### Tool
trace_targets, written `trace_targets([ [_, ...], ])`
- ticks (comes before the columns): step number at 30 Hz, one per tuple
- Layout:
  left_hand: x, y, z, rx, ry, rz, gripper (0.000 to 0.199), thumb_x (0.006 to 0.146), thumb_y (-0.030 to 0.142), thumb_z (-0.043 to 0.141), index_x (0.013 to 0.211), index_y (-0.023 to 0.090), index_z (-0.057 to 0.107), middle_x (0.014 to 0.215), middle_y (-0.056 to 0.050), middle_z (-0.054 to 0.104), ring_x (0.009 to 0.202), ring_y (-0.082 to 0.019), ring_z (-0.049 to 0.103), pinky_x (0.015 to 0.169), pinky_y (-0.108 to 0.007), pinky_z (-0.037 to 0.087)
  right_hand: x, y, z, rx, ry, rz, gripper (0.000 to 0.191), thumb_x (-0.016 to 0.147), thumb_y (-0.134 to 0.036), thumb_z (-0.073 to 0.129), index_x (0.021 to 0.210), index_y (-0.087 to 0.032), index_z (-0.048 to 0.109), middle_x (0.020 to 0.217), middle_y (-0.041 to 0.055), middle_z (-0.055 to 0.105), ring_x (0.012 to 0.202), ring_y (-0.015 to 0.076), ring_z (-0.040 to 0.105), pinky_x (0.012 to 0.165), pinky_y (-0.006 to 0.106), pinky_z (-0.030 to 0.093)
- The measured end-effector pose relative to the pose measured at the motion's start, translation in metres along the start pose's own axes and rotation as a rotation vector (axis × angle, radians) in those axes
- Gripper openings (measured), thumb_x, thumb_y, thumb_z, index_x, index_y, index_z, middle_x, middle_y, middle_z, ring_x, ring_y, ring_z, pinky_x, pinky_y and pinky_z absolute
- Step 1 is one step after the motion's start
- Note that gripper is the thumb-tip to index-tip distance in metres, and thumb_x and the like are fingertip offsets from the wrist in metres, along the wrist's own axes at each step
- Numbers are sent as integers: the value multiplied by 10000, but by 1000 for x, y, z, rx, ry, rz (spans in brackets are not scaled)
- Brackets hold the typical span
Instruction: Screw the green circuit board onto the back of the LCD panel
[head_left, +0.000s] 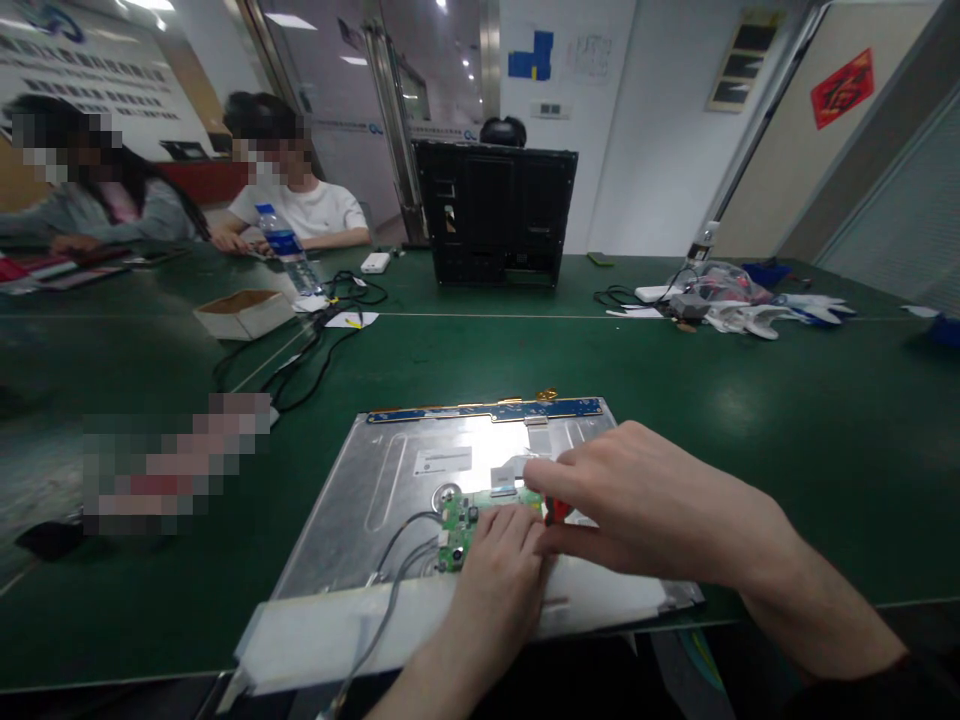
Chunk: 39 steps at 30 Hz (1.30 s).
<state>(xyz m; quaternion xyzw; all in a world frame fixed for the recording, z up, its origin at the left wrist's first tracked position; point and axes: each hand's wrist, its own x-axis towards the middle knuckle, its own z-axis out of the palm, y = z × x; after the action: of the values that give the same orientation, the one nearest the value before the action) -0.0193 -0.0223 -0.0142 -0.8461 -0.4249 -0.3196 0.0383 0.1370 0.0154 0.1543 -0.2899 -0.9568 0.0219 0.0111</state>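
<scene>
A flat metal display panel (pixel 352 510) lies on the table in front of me. On it sits a green circuit board (pixel 459 530) with dark cables plugged in on its left side. My left hand (pixel 504 570) rests its fingers on the board's front part, covering some of it. My right hand (pixel 622 500) is closed round a small red-handled tool (pixel 556 510) at the board's right end; the tool's tip is hidden by the fingers. Along the panel's far edge runs a narrow blue circuit strip (pixel 487 410). White film (pixel 337 630) covers the near edge.
A black monitor housing (pixel 495 215) stands at the far side. A water bottle (pixel 289 250), an open box (pixel 244 315) and black cables (pixel 319 350) are at the left. Gloves (pixel 750 315) and plastic bags lie far right. Two people sit at the far left; another head shows behind the housing.
</scene>
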Motion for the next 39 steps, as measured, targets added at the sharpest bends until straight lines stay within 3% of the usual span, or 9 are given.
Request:
trace_targets([
  [9, 0, -2, -2, -47, -69, -20, 126, 886, 96, 449, 885, 169, 551, 846, -68, 630, 793, -243, 580, 733, -383, 455, -4, 1, -1, 23, -6, -21, 41, 848, -172, 511, 883, -193, 508, 798, 4, 663, 649, 139, 578, 523, 283, 265],
  [16, -2, -4, -2, -85, -97, -61, 147, 891, 82, 440, 885, 181, 548, 840, -56, 630, 795, -228, 588, 726, -379, 475, -5, 3, -4, 17, -22, 4, 105, 888, -300, 549, 907, -200, 522, 798, 8, 675, 681, 161, 614, 532, 282, 277],
  [24, -1, -5, 0, -58, -44, -30, 125, 844, 53, 511, 845, 175, 539, 809, -50, 628, 767, -232, 590, 704, -368, 471, -3, 3, -3, -2, 21, -10, 44, 883, -223, 506, 896, -188, 530, 771, 8, 668, 640, 143, 588, 522, 292, 248],
  [39, -1, -3, -4, -82, -76, -48, 151, 826, 43, 506, 855, 190, 517, 835, -44, 615, 794, -227, 571, 725, -359, 443, -3, 5, -1, -5, -12, -18, 6, 858, -183, 508, 863, -184, 506, 794, 18, 661, 651, 146, 579, 512, 294, 258],
])
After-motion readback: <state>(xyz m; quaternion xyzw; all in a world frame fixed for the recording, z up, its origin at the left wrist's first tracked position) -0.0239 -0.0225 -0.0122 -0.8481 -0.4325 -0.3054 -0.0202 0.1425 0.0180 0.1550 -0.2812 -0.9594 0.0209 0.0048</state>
